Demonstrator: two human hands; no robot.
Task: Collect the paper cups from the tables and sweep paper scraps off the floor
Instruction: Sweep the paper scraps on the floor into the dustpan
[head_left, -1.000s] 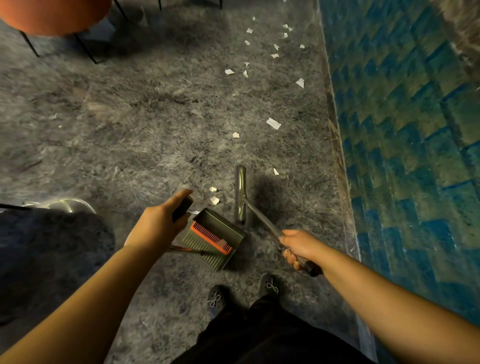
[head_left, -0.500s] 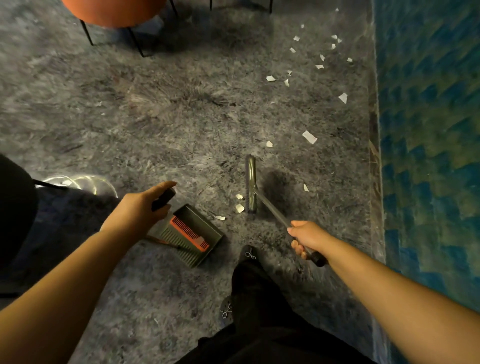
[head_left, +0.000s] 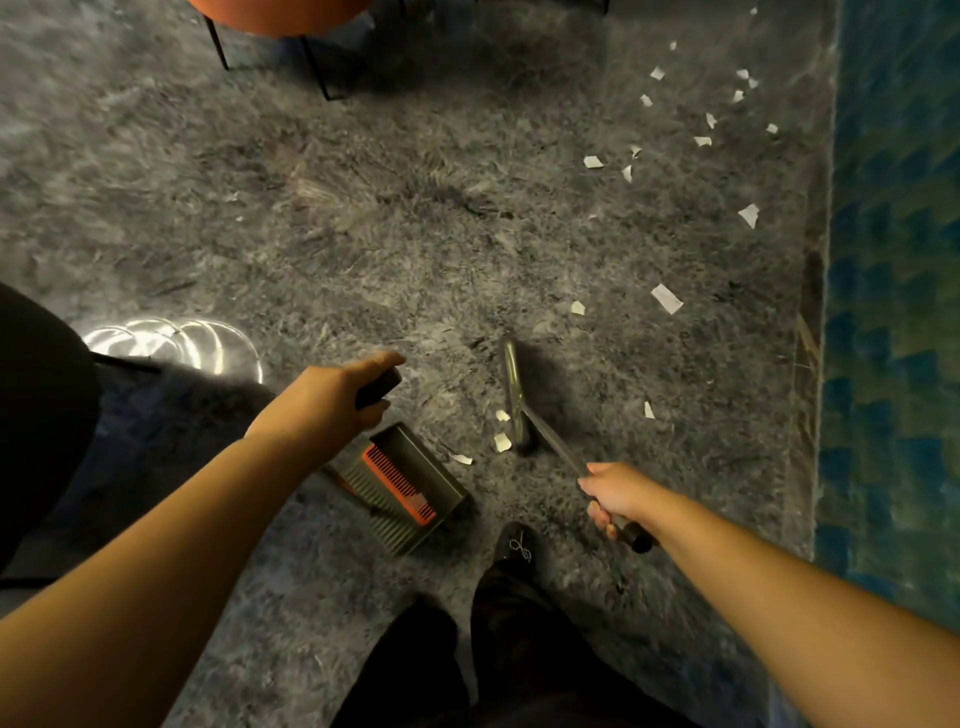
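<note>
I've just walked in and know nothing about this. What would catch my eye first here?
Probably the white paper scraps strewn over the grey floor, thickest at upper right beside the blue tiled strip. Next, the two bare arms: the left hand holds a dustpan, the right hand a broom, three scraps between them.

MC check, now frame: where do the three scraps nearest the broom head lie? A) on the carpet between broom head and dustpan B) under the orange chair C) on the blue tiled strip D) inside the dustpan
A: the three scraps lie on the grey carpet, just left of the broom head and right of the dustpan, none inside it.
</note>
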